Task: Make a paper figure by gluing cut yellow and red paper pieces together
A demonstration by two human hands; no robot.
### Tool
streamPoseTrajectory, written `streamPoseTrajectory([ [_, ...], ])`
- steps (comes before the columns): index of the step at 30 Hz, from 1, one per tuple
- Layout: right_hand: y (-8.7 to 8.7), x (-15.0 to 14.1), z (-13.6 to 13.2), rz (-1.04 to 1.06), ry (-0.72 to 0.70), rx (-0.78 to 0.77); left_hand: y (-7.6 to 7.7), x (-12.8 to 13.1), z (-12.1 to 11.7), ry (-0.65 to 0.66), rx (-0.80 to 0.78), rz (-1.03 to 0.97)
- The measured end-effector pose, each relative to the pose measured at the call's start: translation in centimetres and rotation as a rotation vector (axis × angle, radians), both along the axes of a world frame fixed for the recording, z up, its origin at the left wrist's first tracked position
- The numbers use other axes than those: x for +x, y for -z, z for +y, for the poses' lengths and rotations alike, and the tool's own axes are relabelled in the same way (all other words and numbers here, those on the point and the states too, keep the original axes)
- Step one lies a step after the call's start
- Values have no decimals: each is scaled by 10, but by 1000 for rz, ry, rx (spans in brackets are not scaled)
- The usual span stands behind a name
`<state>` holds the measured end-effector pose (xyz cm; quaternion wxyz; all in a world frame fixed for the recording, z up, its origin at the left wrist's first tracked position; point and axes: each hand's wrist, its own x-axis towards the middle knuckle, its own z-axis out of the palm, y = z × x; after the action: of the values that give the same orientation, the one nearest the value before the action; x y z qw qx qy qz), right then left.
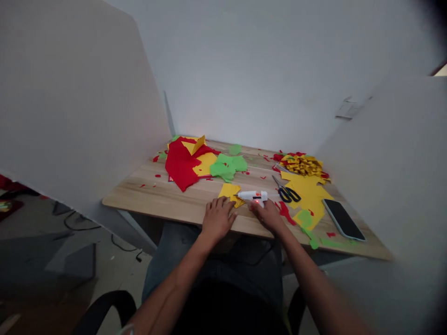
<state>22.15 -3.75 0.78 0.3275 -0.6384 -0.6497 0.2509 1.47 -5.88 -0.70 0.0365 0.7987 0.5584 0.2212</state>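
In the head view, my right hand (267,215) is wrapped round the handle of a white glue gun (247,195) with a small red light lit on it. Its nozzle points left, over a yellow felt piece (227,189) near the table's front edge. My left hand (217,217) lies palm down with its fingers stretched out, fingertips on the near edge of that yellow piece. Dark-handled scissors (287,191) rest just right of the glue gun, blades partly apart.
Red felt (181,167) and green felt (228,166) lie at the back left of the wooden table (146,197). At right are ruffled yellow pieces (303,165), a yellow sheet (309,193) and a phone (344,219). White partitions (244,93) enclose the table.
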Motion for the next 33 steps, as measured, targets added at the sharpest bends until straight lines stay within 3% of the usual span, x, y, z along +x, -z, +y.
streamPoseTrajectory([
  [10,-10,-1,0,-200,4,-29,5,-2,2,21,11,109],
  [21,-15,2,19,-167,-100,-37,2,-3,1,49,-8,34],
  [27,-21,7,23,32,-87,-54,1,-3,0,40,-19,-45],
  [33,-15,4,10,476,-6,-90,-6,-2,18,-102,10,-127],
])
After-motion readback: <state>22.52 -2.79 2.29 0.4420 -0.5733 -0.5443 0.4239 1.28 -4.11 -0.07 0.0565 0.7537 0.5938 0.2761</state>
